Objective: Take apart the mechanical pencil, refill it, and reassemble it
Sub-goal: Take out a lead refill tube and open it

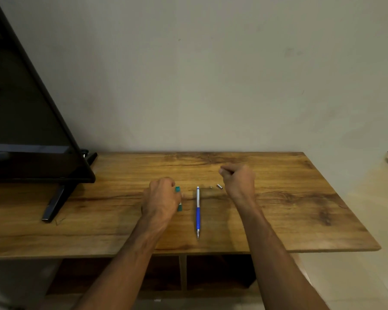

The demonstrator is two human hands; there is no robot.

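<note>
Leaning over the grained wooden tabletop [278, 209], we see a glossy black monitor [27, 130]. Our left hand [160, 201] clasps a teal lead case [177, 199]; right hand [239, 179] fisted, contents unclear. Between them lies the blue-and-white mechanical pencil [198, 212], beside its small metal cap [219, 186].

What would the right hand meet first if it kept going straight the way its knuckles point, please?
Probably nothing on the table: the right hand points away toward the wall, and the wood beyond looks bare. Its height is unclear.
</note>
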